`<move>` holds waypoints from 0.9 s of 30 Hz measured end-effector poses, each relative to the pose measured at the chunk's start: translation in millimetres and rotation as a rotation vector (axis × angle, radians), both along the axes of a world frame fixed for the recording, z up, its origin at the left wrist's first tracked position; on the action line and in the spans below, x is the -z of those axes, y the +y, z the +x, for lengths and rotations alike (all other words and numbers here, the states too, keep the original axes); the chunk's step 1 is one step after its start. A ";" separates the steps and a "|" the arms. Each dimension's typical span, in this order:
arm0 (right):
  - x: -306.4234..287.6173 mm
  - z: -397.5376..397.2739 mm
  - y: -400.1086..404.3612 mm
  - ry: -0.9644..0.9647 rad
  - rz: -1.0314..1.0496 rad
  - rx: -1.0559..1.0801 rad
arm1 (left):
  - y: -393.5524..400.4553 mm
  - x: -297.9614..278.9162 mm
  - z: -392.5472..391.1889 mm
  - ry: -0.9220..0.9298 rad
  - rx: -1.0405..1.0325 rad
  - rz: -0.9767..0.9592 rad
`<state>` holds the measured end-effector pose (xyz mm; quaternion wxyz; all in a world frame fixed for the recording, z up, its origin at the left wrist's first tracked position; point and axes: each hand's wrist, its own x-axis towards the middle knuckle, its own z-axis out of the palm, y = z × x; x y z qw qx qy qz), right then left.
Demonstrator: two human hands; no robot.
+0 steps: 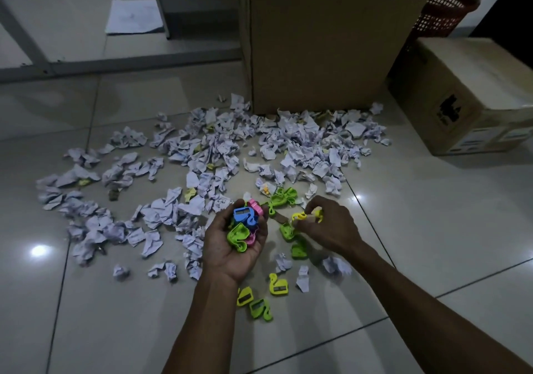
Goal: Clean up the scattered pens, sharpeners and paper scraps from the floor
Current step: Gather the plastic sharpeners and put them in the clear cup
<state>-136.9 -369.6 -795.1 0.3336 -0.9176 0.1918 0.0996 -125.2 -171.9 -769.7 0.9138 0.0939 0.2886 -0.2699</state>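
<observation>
Nearest you, three sharpeners (259, 301) lie loose on the floor (432, 229) just below your wrists. Your left hand (230, 246) cups a heap of gathered sharpeners (243, 226), its grip curled round them; your right hand (326, 223) pinches a yellow sharpener (300, 217). You seem mid-way through collecting sharpeners: next, likely drop this one into the left palm, which looks nearly full. Beyond, paper scraps (202, 154) spread wide, up to the cardboard box (317, 42); bare tile lies open to your right. I see no pens.
</observation>
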 end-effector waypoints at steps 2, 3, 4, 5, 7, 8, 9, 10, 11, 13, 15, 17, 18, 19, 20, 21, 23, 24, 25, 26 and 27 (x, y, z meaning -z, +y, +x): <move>4.0 -0.2 6.2 0.051 -0.267 -0.149 | 0.5 0.6 0.2 -0.003 0.005 0.010; 5.8 -0.5 10.2 0.069 -0.358 -0.177 | 0.8 0.7 0.2 -0.003 0.006 0.018; 9.9 -0.7 13.7 0.084 -0.422 -0.184 | 0.9 0.8 0.1 -0.002 0.005 0.025; 13.0 -1.3 17.3 0.096 -0.464 -0.186 | 1.1 0.6 0.1 -0.001 0.002 0.033; 17.8 -1.7 23.8 0.092 -0.491 -0.183 | 1.2 -0.6 -0.3 0.002 -0.005 0.042; 20.2 -1.2 26.4 0.075 -0.495 -0.187 | 1.5 -1.3 -0.4 0.004 -0.008 0.047; 22.0 -0.7 28.1 0.057 -0.497 -0.192 | 1.9 -2.2 -0.5 0.004 -0.008 0.049; 23.8 0.3 29.4 0.042 -0.499 -0.196 | 2.6 -2.7 -0.7 0.004 -0.007 0.051; 24.8 1.2 30.4 0.036 -0.499 -0.198 | 3.1 -2.8 -0.6 0.004 -0.007 0.052; 25.5 2.6 31.1 0.035 -0.494 -0.204 | 4.5 -1.9 0.1 0.006 -0.016 0.056; 24.1 2.7 30.4 0.013 -0.476 -0.207 | 5.5 -0.5 1.1 0.016 -0.028 0.062; 23.7 1.2 28.9 -0.015 -0.458 -0.209 | 5.7 -0.5 1.6 0.023 -0.031 0.059; 25.1 -0.1 28.2 -0.026 -0.453 -0.211 | 5.9 -1.1 1.7 0.022 -0.029 0.060; 26.7 -1.9 27.5 -0.038 -0.443 -0.213 | 6.1 -1.8 1.9 0.021 -0.025 0.062; 28.9 -3.7 26.6 -0.049 -0.435 -0.212 | 6.2 -2.7 2.1 0.019 -0.022 0.064; 31.1 -5.8 25.7 -0.062 -0.430 -0.210 | 6.2 -3.8 2.4 0.017 -0.020 0.065; 34.9 -8.6 23.5 -0.095 -0.432 -0.205 | 6.4 -5.7 2.5 0.013 -0.020 0.069; 35.8 -9.0 21.7 -0.109 -0.427 -0.198 | 6.4 -6.1 2.5 0.012 -0.021 0.071; 35.7 -8.7 19.4 -0.120 -0.415 -0.190 | 6.5 -6.3 2.5 0.012 -0.024 0.072; 35.5 -8.4 16.9 -0.136 -0.396 -0.173 | 6.7 -6.6 2.5 0.012 -0.026 0.071; 32.7 -8.7 15.1 -0.165 -0.354 -0.144 | 7.0 -6.9 2.6 0.013 -0.028 0.070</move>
